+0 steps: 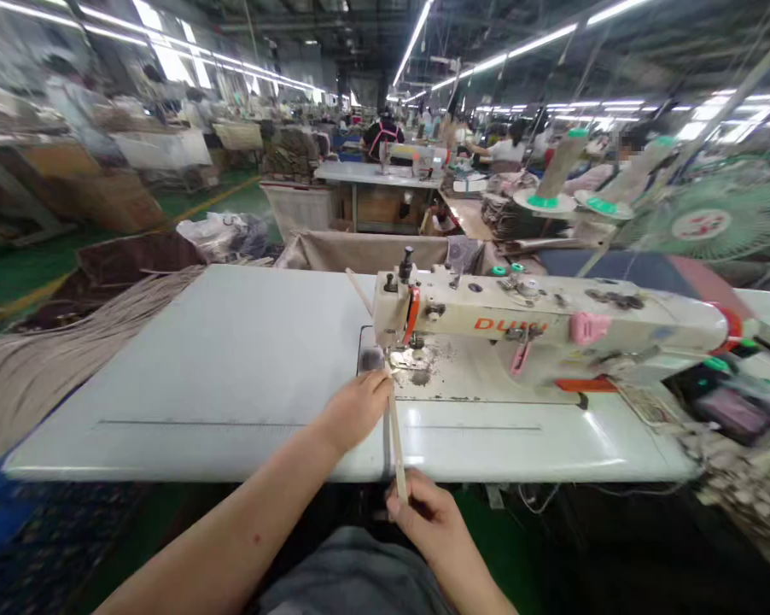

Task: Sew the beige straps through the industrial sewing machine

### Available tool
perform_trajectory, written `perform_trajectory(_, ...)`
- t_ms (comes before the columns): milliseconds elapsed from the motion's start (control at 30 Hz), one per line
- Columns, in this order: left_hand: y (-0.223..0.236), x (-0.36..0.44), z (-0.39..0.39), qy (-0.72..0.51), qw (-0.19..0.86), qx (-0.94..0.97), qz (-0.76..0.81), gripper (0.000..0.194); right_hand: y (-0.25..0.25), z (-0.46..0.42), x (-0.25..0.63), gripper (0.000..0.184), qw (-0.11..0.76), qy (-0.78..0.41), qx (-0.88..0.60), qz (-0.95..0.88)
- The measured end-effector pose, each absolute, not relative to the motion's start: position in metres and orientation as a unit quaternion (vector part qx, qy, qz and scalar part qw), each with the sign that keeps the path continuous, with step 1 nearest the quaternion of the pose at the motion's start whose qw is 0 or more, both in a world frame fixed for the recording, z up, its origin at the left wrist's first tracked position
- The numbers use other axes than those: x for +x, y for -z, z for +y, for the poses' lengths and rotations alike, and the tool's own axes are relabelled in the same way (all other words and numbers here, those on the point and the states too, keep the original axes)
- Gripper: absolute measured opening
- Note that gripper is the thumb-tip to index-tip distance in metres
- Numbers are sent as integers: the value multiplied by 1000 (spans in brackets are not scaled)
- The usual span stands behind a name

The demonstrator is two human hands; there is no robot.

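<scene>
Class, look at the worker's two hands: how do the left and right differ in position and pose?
The left hand is over the white table, near the sewing machine's needle end; the right hand is at the table's near edge.

The left hand's back faces up; the right hand pinches the pale strip with its thumb showing.

Both are bare.
</scene>
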State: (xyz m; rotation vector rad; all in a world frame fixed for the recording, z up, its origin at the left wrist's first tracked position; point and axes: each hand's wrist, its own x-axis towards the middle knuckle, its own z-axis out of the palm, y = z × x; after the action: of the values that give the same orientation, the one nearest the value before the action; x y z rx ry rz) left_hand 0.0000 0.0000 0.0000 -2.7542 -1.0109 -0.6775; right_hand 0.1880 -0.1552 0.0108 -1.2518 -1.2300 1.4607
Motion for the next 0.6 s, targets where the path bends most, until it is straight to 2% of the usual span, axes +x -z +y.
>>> perform_trajectory(100, 0, 2, 1, 213, 31, -908, -360, 21, -8, -156, 186, 55, 428, -599, -509, -446)
perform_trajectory(200, -1, 2, 1, 207, 9, -905, -372, 21, -8, -157, 183, 64, 432, -626, -505, -408)
perform_trajectory(367, -3, 3, -1, 211, 4, -901, -379, 18, -14, -160, 180, 56, 428, -655, -497, -374)
perform_trajectory(600, 2, 3, 0, 219, 6, -901, -373, 16, -15, -161, 182, 58, 436, -649, -507, -364)
